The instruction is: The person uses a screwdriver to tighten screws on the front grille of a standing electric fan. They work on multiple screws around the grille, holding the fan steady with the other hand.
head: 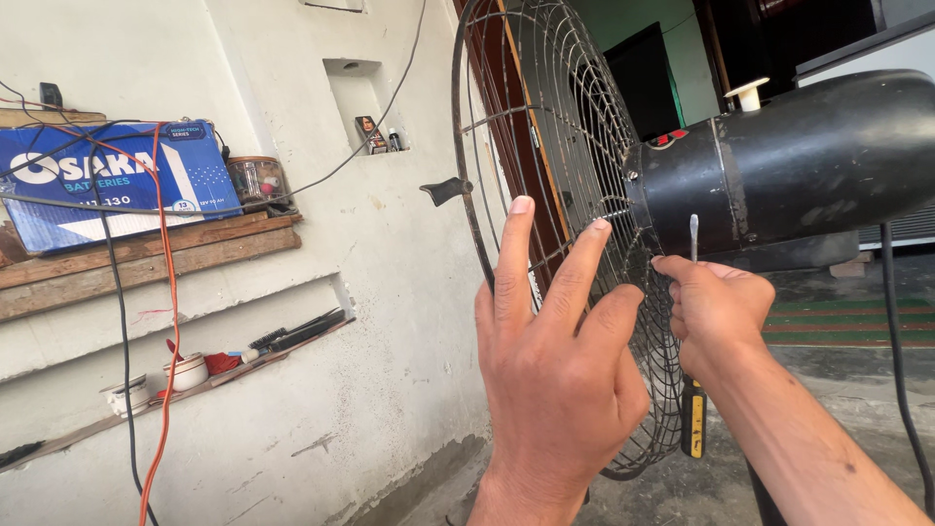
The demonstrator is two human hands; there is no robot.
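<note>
A black fan motor housing [818,156] sits at upper right, with a dark wire guard [526,175] fixed to its front. My left hand [560,370] is spread flat against the guard's wires, fingers apart, just left of the motor. My right hand [716,312] is closed round a screwdriver; its metal tip [693,234] points up at the motor's front edge and its yellow and black handle [692,419] hangs below my wrist. A white knob [748,93] stands on top of the motor.
A white wall on the left carries a wooden shelf [156,258] with a blue box [107,180] and a jar [255,180]. A lower ledge holds small tools and cups [185,372]. Orange [168,321] and black cables hang down. A black cord [896,351] drops from the motor.
</note>
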